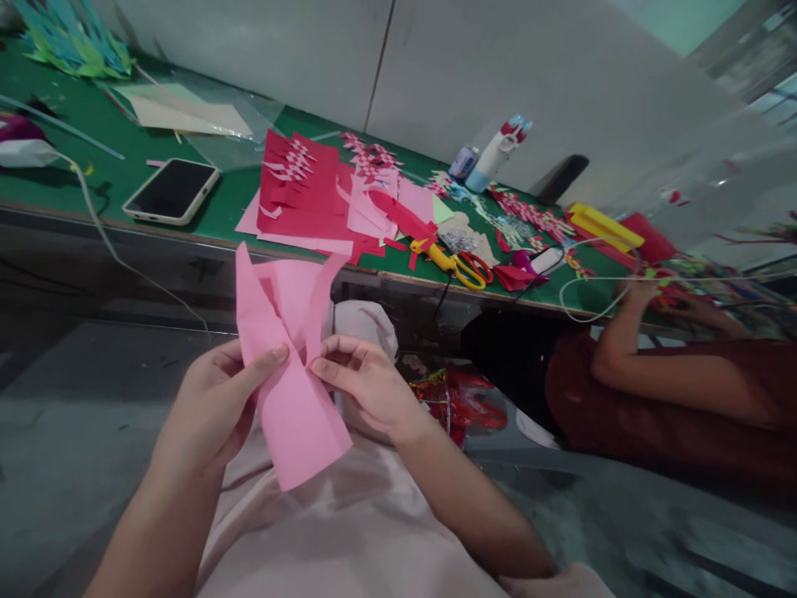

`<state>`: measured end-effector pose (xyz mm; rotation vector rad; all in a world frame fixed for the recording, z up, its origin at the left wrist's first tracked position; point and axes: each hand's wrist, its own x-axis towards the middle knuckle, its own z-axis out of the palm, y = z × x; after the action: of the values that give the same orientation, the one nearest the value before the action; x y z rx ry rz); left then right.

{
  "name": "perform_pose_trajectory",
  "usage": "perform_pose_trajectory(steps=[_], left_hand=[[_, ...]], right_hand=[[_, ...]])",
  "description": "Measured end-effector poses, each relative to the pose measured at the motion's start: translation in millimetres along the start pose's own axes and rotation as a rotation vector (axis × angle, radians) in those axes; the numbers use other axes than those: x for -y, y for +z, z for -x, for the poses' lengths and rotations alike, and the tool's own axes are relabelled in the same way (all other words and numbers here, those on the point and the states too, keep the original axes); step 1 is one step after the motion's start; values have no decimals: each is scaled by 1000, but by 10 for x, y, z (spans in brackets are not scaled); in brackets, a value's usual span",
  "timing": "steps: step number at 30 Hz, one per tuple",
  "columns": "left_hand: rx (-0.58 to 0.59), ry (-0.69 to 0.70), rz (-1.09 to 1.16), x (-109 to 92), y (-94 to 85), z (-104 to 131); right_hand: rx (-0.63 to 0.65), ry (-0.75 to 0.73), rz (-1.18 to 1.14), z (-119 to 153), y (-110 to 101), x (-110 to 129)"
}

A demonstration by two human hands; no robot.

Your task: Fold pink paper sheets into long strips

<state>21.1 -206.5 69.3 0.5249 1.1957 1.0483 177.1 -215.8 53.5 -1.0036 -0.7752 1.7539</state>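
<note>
Green counter [233,187] runs along a pale wall [280,50], and I see the pink paper [305,423] held above the lap, just off the near edge. My left hand [212,399] has its grip closed on the paper's left side, thumb pressed on the face; my right hand [374,386] pinches its right edge near the middle. As I judge it, the shaping is partway: the middle is gathered and two pointed flaps stand up at the far end, while the near end remains broad and loosely curved. Beyond it lie red sheets [299,220] with slits, a phone [171,191] to the left, and scissors [442,260] to the right. Papers and scraps crowd that stretch, so setting down looks awkward. Far right, a co-worker's arm [672,382] reaches over the counter.
</note>
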Motion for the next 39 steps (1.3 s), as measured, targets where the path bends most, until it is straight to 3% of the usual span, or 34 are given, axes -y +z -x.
perform_pose_trajectory(steps=[12,19,24,30,35,39], left_hand=[[19,33,-49,41,-56,-41],[190,146,-335,140,-116,-105],[115,262,-521,236,-119,-198],[279,112,-417,230,-31,-163],[343,65,-303,235,8,-147],[367,-59,-205,221,19,-160]], right_hand=[[9,45,69,-34,-82,-67],[-170,-61,156,-67,-28,17],[-248,-162,317,-73,-32,47],[-199,-172,334,-55,-39,14],[-153,-112,232,-52,-57,21],[-131,-71,171,-45,-92,19]])
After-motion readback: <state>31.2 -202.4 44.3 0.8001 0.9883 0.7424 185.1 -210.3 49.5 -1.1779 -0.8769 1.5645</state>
